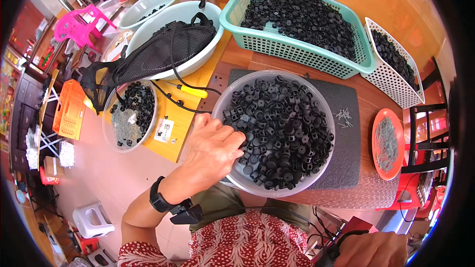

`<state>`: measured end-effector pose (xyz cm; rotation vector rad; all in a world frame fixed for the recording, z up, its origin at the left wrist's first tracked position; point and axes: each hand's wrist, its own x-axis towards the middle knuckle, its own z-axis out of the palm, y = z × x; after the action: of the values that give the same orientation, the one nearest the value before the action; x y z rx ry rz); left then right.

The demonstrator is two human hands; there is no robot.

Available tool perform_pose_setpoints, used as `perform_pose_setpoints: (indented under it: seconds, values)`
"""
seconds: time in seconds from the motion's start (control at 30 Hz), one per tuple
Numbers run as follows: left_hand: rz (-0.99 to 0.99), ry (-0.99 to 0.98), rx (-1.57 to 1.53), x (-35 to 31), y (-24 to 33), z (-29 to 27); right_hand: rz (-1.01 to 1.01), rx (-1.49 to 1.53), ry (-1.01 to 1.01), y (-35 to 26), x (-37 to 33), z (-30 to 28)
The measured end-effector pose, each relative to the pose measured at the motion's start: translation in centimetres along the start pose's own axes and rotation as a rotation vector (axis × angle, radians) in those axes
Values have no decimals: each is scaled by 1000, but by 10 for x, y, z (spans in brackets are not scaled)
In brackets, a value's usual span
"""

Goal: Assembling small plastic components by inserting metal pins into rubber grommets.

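Note:
A round clear plastic bowl [328,118] stands in front of me, heaped with small black plastic parts [282,128]. My left hand [213,143] is closed over the bowl's left rim, its curled fingertips inside against the parts. Whether it also pinches any of them is hidden. Down at the lower right, away from the bowl, is my right hand [371,249]. Its back shows, but the fingers are mostly cut off by the picture's edge. Beneath the bowl lies a dark grey foam mat [341,168] with a few loose metal pins [344,117] on it.
Behind the bowl stands a green basket [297,49] full of black parts, beside a white basket [393,89]. An orange dish [378,153] of metal pins sits right. Leftward are a yellow-handled screwdriver [194,91], a clear tub [107,128], and a basin [215,24] holding a black mesh bag [158,52].

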<state>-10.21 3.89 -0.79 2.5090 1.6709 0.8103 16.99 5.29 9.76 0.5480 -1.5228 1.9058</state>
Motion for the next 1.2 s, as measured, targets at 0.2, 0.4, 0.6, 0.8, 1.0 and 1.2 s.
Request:
perform_pose_setpoints:
  seconds: [0.2, 0.4, 0.6, 0.8, 1.0, 1.2]
  values:
    - [28, -72, 75, 4, -6, 11, 19, -82, -30, 8, -2, 6]
    - [43, -100, 35, 7, -8, 11, 3, -4, 69, 10, -7, 10]
    - [15, -16, -207, 14, -7, 3, 312, -309, -237, 11, -23, -3]
    - [-461, 22, -985, -9, 6, -10, 337, -1062, 517, 53, -26, -4]
    - [-693, 14, -1573, -6, 39, -8, 264, -1095, 714, 81, -20, -10]
    - [-693, 40, -1765, -10, 50, 6, 162, -1267, 606, 96, -20, -14]
